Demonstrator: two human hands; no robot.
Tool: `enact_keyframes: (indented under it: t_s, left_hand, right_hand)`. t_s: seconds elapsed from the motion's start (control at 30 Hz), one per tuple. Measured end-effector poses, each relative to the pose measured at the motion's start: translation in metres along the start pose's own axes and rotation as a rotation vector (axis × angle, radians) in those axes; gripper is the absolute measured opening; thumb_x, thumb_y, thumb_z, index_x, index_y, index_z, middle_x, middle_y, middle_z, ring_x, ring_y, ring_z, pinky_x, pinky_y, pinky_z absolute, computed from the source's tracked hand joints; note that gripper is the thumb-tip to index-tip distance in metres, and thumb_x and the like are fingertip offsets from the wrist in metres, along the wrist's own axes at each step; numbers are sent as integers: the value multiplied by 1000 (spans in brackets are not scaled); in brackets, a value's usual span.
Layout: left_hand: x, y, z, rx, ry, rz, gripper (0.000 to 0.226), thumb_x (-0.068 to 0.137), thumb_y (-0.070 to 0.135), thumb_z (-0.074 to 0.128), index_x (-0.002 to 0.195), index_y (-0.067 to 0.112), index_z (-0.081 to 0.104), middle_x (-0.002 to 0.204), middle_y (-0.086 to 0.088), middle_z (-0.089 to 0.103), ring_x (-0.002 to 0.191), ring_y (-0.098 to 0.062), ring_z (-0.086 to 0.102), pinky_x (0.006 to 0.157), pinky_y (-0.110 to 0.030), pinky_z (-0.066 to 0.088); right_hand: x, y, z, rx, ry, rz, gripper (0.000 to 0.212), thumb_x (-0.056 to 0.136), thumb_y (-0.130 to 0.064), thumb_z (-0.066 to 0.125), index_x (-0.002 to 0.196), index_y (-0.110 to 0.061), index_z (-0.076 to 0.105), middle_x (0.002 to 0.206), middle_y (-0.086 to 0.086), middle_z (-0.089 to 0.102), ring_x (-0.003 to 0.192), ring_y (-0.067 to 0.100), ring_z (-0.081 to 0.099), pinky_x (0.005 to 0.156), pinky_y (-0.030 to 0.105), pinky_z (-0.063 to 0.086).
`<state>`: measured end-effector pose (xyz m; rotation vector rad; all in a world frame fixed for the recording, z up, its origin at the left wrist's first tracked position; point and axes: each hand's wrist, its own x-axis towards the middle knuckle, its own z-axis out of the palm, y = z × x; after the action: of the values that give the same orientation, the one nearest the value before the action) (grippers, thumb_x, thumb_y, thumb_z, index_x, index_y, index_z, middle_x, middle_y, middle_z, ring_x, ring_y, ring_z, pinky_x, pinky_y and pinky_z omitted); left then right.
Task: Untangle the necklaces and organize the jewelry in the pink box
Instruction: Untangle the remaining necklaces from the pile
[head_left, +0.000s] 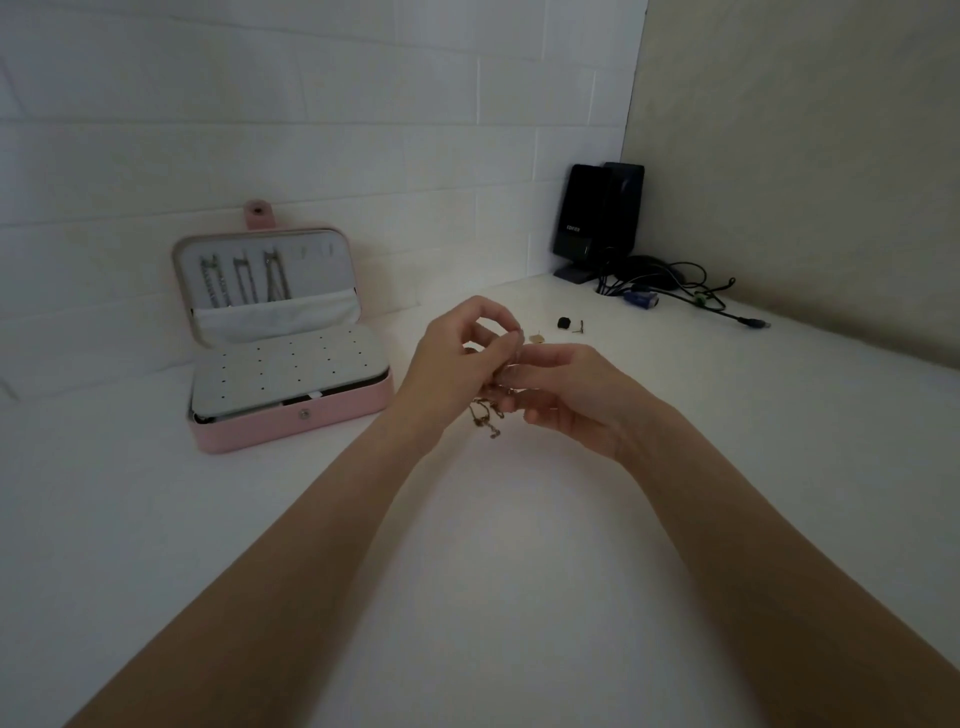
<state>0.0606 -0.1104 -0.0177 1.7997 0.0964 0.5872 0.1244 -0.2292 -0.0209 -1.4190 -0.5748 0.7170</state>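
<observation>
Two hands meet just right of the open pink box (291, 426), the left hand (457, 358) and right hand (571, 400) each pinching a tangled gold chain (485, 415), lifted so its loose ends hang free, likely to ease the knot

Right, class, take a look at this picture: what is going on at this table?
A person holds a tangled gold chain between both hands, the left hand and right hand pinching it above the white table. The pink box stands open, with three necklaces hung in its lid. Small earrings lie loose nearby.
</observation>
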Motion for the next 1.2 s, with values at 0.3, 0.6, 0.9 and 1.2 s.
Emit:
enact_keyframes:
  t_s: [0.3,0.6,0.9,1.2]
  left_hand:
    - [3,0,2,-22,37,-35,18,91,20,58,73,15,60,47,9,51,44,-5,48,57,-24,53]
    - [7,-2,-7,-116,133,-134,23,94,17,54,74,11,64,46,9,50,41,-2,46,75,-31,56]
    - [10,-13,-4,43,277,-134,14,89,12,57,87,5,69,64,1,65,37,-4,50,66,-31,57]
    - [8,-5,-5,24,227,-141,24,91,20,57,70,13,67,49,4,49,36,-4,43,55,-25,55]
  right_hand:
    - [5,2,-3,97,64,-93,14,84,9,58,96,8,64,77,11,68,69,18,66,61,17,51]
    - [7,-2,-11,441,259,-97,12,83,13,57,84,4,66,75,12,64,70,15,63,63,14,53]
    - [4,-6,-11,563,211,-89,10,86,10,54,91,7,62,76,14,68,71,16,69,65,15,55]
    - [0,-9,-4,461,13,78,11,91,-5,53,90,2,62,78,12,66,51,8,57,44,11,43]
